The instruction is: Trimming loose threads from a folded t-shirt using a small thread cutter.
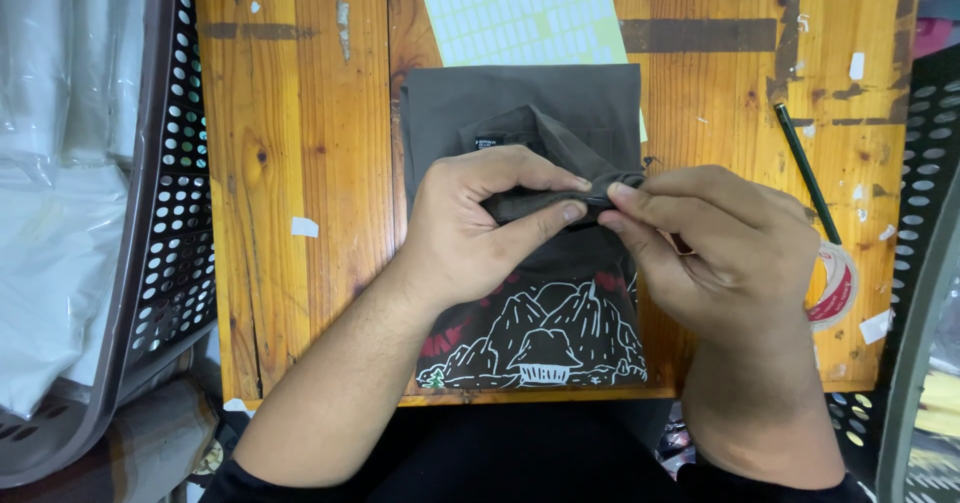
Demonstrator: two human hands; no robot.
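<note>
A folded dark grey T-shirt [520,113] with a white mountain-and-hut print lies on a wooden table [300,163]. My left hand [475,228] and my right hand [720,248] both pinch the shirt's collar edge, lifted a little above the fold. The thumbs and forefingers meet near the middle. A small black label shows inside the collar.
A sheet of small pale stickers [520,8] lies beyond the shirt. A dark green pencil [805,168] and a tape roll [835,283] sit at the right. A brown perforated basket [165,213] with plastic bags stands left; another crate edge is at the right.
</note>
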